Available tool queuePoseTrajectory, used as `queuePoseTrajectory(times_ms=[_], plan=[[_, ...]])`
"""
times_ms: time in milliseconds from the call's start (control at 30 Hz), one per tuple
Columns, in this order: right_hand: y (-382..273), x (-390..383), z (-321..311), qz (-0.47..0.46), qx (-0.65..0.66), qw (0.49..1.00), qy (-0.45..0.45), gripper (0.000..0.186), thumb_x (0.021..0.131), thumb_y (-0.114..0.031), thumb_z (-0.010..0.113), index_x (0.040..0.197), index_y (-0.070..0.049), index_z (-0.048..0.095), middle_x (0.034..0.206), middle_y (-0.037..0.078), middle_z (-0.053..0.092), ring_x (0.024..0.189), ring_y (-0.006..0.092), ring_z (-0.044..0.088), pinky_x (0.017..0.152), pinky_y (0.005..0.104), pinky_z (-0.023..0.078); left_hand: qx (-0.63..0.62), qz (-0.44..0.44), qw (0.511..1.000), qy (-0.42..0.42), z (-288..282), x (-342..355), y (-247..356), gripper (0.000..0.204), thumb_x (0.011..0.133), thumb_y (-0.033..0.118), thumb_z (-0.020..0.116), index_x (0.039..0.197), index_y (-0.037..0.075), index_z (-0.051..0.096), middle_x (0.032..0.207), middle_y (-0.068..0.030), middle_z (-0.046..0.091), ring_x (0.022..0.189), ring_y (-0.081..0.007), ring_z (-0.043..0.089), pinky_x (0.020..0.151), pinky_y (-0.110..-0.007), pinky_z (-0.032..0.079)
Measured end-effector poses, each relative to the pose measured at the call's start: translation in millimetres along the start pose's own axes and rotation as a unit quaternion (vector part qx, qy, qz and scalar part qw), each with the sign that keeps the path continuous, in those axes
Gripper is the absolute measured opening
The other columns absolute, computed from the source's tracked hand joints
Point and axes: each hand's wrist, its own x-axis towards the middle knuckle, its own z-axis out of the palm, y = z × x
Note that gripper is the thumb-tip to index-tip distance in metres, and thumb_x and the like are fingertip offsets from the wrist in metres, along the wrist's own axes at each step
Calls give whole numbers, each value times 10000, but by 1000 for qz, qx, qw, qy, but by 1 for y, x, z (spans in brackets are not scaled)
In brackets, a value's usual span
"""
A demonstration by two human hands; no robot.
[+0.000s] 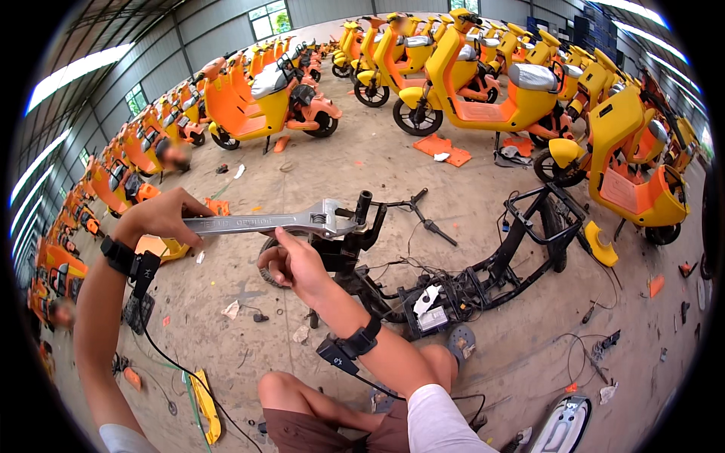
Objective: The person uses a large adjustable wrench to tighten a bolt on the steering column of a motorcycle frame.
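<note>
A large silver adjustable wrench lies level across the space in front of me. My left hand is closed round the end of its handle. Its jaws meet the top of the steering column on a stripped black scooter frame; how tightly they sit there, I cannot tell. My right hand is below the wrench near its head, fingers curled, a fingertip against the lower edge of the handle. Behind that hand the front wheel is partly hidden.
Loose wiring and a silver box sit on the frame's middle. Beyond it a black handlebar lies on the floor. Yellow and orange scooters stand in rows behind. A yellow panel, cables and scraps lie around my legs.
</note>
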Motion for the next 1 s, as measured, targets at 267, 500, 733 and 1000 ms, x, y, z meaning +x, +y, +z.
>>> queuePoseTrajectory(times_ms=[267, 500, 733, 1000], plan=[[20, -12, -6, 57, 41, 990, 125, 328, 952, -383, 526, 1070, -80, 570, 853, 67, 669, 470, 74, 466, 391, 215, 286, -64, -33, 997, 9, 60, -30, -3, 568, 633, 100, 730, 1167, -58, 618, 738, -43, 625, 539, -79, 560, 512, -248, 466], [13, -24, -2, 38, 23, 987, 157, 350, 962, -373, 501, 1094, -60, 584, 963, 59, 652, 525, 78, 456, 438, 221, 313, -157, -104, 982, 21, 91, -62, 44, 567, 653, 90, 768, 1173, -67, 605, 740, -59, 634, 500, -91, 566, 448, -257, 455], [26, -37, 5, 3, -4, 983, 182, 343, 981, -319, 427, 1060, -21, 577, 802, 109, 683, 568, 103, 559, 478, 252, 372, -400, -83, 913, -5, 151, -91, 73, 530, 758, 14, 707, 1234, -112, 510, 755, -72, 614, 521, -109, 598, 439, -247, 478], [40, -71, -2, -3, -280, 959, 40, 415, 988, -351, 469, 1032, 36, 611, 811, 120, 708, 742, 135, 643, 680, 280, 504, -703, -68, 708, 29, 313, -116, 59, 214, 867, -15, 634, 1024, -69, 499, 637, -102, 571, 451, -216, 572, 411, -303, 477]])
